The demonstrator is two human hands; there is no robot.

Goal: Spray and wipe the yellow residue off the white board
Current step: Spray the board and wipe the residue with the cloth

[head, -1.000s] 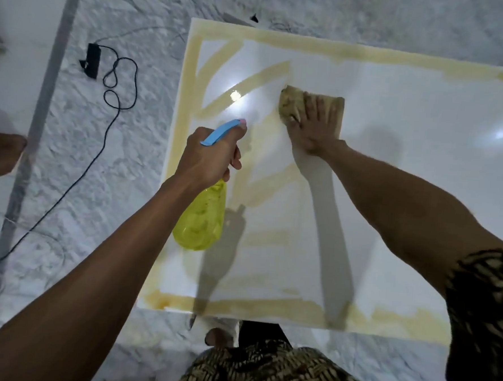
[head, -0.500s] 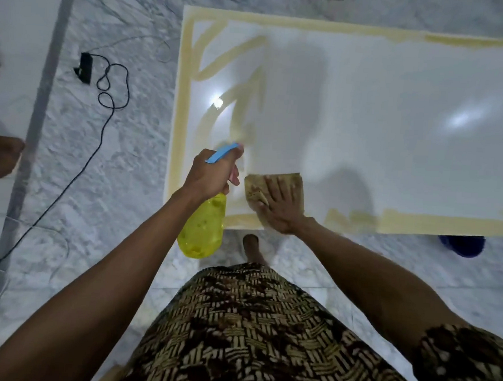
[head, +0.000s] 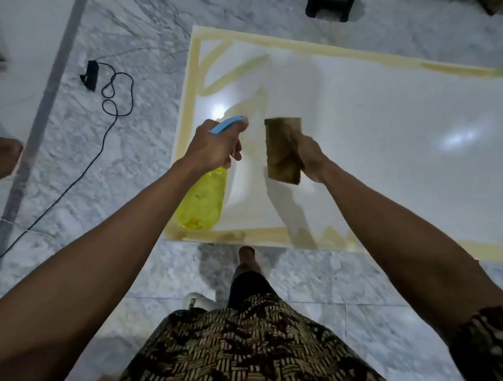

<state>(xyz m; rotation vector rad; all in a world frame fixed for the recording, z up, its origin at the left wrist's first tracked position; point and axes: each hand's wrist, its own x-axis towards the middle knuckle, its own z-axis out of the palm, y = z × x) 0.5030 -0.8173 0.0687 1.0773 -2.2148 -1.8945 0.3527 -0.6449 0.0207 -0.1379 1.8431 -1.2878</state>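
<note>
The white board (head: 379,157) lies flat on the marble floor, with yellow residue (head: 230,77) along its borders and in streaks at its left end. My left hand (head: 214,147) grips a yellow spray bottle (head: 201,202) with a blue trigger top, held over the board's left part, nozzle pointing away from me. My right hand (head: 308,157) holds a brown stained cloth (head: 282,151) lifted off the board, just right of the bottle.
A black cable and plug (head: 109,93) lie on the floor left of the board. Another person's foot (head: 2,157) shows at the left edge. Dark stool legs (head: 329,3) stand beyond the board. My own foot (head: 247,260) is at the board's near edge.
My right hand wiped the cloth from the board's middle down to the near edge, then lifted it off the surface. The left hand kept holding the bottle.
</note>
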